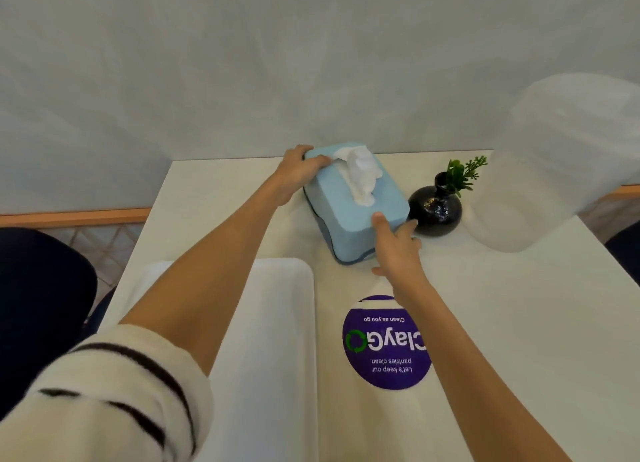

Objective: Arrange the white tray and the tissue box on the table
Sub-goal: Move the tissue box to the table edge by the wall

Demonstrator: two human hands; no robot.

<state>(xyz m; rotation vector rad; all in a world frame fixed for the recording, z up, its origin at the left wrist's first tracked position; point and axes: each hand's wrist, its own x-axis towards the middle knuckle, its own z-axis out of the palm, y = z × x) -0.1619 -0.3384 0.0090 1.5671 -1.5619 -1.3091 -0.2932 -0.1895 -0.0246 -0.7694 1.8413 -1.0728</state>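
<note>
A light blue tissue box (pixel 353 216) with a white tissue sticking out of its top lies at an angle near the far edge of the white table (pixel 502 323). My left hand (pixel 296 174) grips its far left corner. My right hand (pixel 398 250) holds its near right corner, thumb on top. The white tray (pixel 277 340) lies flat on the near left part of the table, partly hidden under my left forearm.
A black vase (pixel 434 210) with a green sprig stands just right of the box, close to my right fingers. A round purple sticker (pixel 386 344) lies on the table near the tray. A blurred pale shape (pixel 554 171) fills the right side. A dark chair (pixel 41 306) sits left.
</note>
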